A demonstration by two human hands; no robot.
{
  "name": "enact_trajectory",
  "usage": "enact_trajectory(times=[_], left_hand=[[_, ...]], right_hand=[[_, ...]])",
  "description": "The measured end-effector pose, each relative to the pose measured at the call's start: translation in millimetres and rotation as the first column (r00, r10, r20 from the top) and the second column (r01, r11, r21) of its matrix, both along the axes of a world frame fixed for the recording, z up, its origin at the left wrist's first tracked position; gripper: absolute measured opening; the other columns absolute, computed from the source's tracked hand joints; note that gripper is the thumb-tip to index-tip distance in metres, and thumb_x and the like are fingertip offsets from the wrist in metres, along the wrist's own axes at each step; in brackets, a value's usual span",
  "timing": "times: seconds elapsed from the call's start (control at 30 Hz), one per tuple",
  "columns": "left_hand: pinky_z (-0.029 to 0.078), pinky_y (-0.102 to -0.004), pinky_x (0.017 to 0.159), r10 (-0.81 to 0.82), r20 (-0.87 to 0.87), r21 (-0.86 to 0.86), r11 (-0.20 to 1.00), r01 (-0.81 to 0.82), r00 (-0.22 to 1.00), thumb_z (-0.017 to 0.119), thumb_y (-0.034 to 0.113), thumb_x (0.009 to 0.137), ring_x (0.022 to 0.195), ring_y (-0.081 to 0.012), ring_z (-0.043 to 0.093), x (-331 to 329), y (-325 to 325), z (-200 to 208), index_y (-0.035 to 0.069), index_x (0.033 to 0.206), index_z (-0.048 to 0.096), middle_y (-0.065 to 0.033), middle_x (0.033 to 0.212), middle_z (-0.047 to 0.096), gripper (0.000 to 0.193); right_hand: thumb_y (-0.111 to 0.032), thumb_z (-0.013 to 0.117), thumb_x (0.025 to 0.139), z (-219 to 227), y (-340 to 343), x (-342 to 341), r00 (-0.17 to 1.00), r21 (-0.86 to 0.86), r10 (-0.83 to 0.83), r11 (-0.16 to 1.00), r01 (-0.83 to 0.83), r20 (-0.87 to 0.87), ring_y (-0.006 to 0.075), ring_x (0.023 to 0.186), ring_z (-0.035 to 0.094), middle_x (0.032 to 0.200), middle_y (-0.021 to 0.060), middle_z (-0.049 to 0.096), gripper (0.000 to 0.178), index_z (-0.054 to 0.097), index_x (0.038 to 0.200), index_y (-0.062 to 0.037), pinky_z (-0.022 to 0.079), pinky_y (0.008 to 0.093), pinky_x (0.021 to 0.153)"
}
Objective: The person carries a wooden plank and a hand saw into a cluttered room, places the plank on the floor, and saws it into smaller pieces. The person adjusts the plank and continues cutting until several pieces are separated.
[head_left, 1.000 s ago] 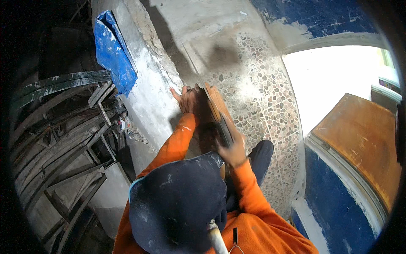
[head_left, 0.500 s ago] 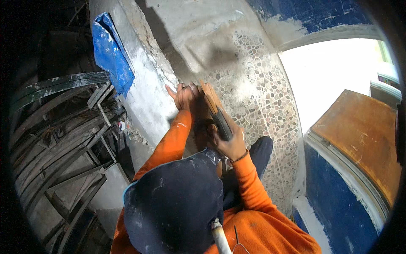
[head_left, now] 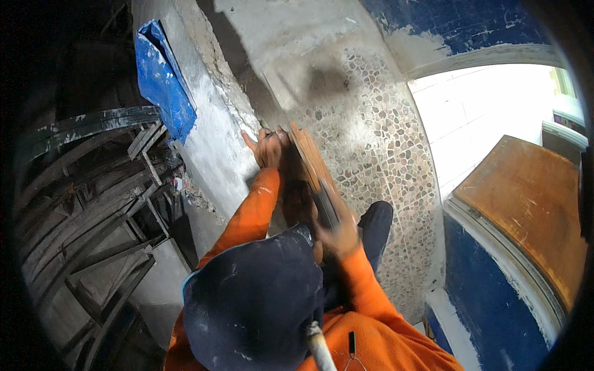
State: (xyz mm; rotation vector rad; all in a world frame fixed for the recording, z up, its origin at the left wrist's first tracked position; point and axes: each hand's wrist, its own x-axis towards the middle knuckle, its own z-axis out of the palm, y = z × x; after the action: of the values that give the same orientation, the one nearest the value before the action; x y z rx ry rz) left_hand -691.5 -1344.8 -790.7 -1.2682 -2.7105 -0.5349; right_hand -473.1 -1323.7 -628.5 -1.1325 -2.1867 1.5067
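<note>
Left arm [head_left: 257,198] extends up from lower left; left grip [head_left: 270,150], above-left of frame centre, knuckles up, fingers bent, one digit splayed leftward. Right forearm [head_left: 365,272] slants up-left from lower right; right grip [head_left: 341,234], below-right of centre, curled, blurred

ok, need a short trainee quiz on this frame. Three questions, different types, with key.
1. Multiple choice: what colour are the sleeves? A) green B) orange C) white
2. True or false: in the picture, the crumpled blue object lies to the left of the left hand.
3. Fill in: the hand at the dark near end of the long brown-and-dark piece is the ____.

Key: 1. B; 2. True; 3. right hand
</note>
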Motion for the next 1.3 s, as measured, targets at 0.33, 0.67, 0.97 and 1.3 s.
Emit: enact_trajectory(times=[0.33,0.67,0.97,1.3], left_hand=[[0.013,-0.0653,0.115,0.04,0.054,0.007,0.999,-0.041,0.998,0.052,0.02,0.094,0.095,-0.0267,0.064,5,2,-11,0.005,0.064,0.068,-0.0116,0.061,0.064,0.037],[0.012,-0.0679,0.114,0.074,0.102,-0.042,0.997,-0.07,0.992,0.055,0.019,0.094,0.098,-0.036,0.067,5,0,12,0.005,0.063,0.07,-0.0157,0.067,0.068,0.038],[0.008,-0.0723,0.111,-0.032,-0.018,-0.091,0.995,0.03,0.999,0.056,0.026,0.092,0.102,-0.0246,0.061,-9,-27,-33,0.013,0.084,0.072,-0.004,0.077,0.066,0.023],[0.005,-0.0667,0.116,0.042,0.112,-0.008,0.999,-0.042,0.993,0.055,0.012,0.091,0.097,-0.0253,0.063,7,2,0,0.012,0.096,0.072,-0.0007,0.09,0.069,0.018]], right_hand=[[0.001,0.066,0.074,19,-6,33,0.999,-0.062,-0.013,0.998,0.016,0.039,0.0318,0.111,0.066,0.13,0.0234,0.06,0.07,0.047,0.142,-0.001,0.048,0.0354,0.096],[-0.004,0.063,0.07,89,-50,101,0.998,-0.22,-0.037,0.974,0.049,0.06,0.0315,0.118,0.062,0.131,0.0239,0.06,0.071,0.049,0.14,0.0017,0.045,0.033,0.102],[-0.005,0.073,0.07,21,-8,0,0.997,-0.119,0.072,0.99,-0.076,-0.039,0.0375,0.118,0.06,0.133,0.0264,0.056,0.076,0.046,0.141,0.0001,0.046,0.0369,0.102],[-0.001,0.062,0.07,-13,3,13,0.993,-0.152,-0.076,0.986,0.062,-0.086,0.0125,0.077,0.065,0.097,0.0136,0.069,0.07,0.049,0.138,0.0031,0.05,0.0246,0.077]])
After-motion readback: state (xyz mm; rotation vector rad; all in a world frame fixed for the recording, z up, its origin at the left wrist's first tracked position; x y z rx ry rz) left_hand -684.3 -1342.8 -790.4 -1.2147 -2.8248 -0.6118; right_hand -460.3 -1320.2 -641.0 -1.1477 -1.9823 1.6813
